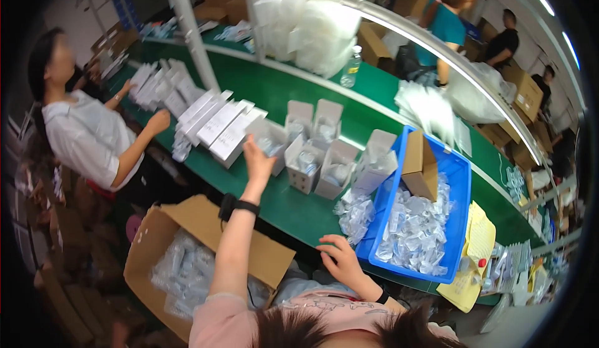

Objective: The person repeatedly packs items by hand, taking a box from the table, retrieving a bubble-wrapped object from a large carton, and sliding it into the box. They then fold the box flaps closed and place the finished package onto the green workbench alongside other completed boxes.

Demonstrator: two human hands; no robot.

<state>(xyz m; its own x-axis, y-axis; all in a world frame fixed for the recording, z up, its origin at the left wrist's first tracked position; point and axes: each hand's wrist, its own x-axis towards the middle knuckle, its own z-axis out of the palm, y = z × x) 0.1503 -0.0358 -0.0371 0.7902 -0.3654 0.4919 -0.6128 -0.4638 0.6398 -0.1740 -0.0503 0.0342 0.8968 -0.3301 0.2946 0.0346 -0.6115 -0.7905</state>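
My left hand [257, 162] reaches across the green table with its thumb spread away from its fingers. It lies against the near side of an open white box [278, 134] that has a clear plastic-wrapped item in it. To its left stand several closed white boxes [226, 129] in a row. On its right are more open white boxes [305, 167] with flaps up and wrapped items inside. My right hand [340, 259] is at the table's near edge, fingers loosely apart and holding nothing, close to a small pile of clear plastic packets [354, 215].
A blue bin [460, 189] holds many clear packets and a brown cardboard piece [420, 167]. Below the table, a carton [150, 239] contains bagged items. A co-worker [87, 120] handles white boxes at left. A bottle [351, 67] stands behind; yellow paper [479, 239] lies right.
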